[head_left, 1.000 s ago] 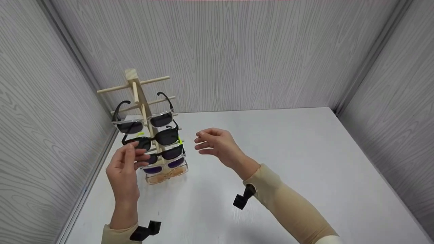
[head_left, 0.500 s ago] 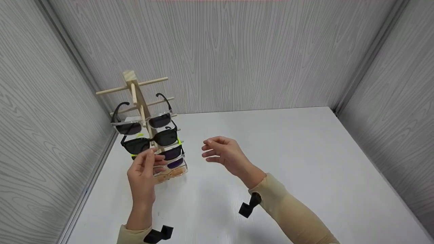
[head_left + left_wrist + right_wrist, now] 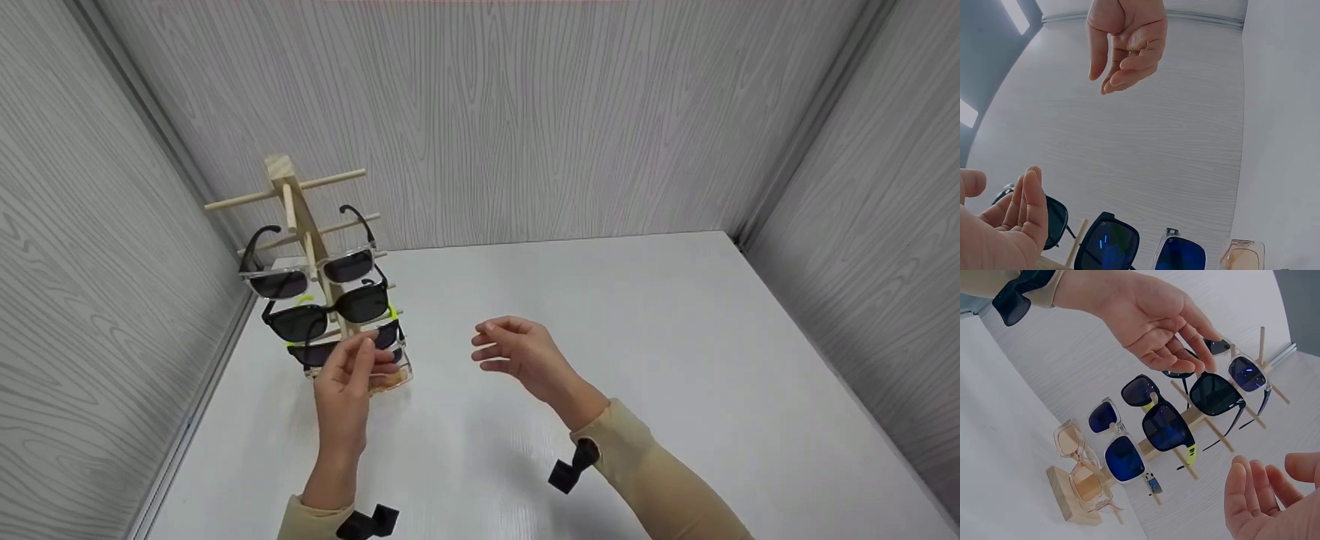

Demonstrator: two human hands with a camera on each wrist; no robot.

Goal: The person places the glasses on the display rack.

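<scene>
A wooden sunglasses stand (image 3: 306, 219) rises at the left in the head view, with several pairs hung one above another. Clear-framed dark sunglasses (image 3: 277, 285) are uppermost, and black sunglasses (image 3: 298, 324) hang below. Further down are black ones with neon-green arms (image 3: 1165, 427), clear ones with blue lenses (image 3: 1124, 458) and peach-tinted ones (image 3: 1085, 486). My left hand (image 3: 343, 394) is in front of the lower pairs, partly covering them, fingers loosely bent and holding nothing. To the right of the stand, my right hand (image 3: 529, 360) hovers over the table with relaxed fingers, also holding nothing.
Bare wooden pegs (image 3: 330, 180) stick out near the top of the stand. The white table (image 3: 637, 337) is bounded by a grey wood-grain back wall (image 3: 487, 120) and side walls. A small black camera (image 3: 566, 472) is strapped to each wrist.
Both hands have moved right and somewhat down. The left hand now overlaps the lower sunglasses instead of the left lens of the black pair. The sunglasses stay hung on the stand.
</scene>
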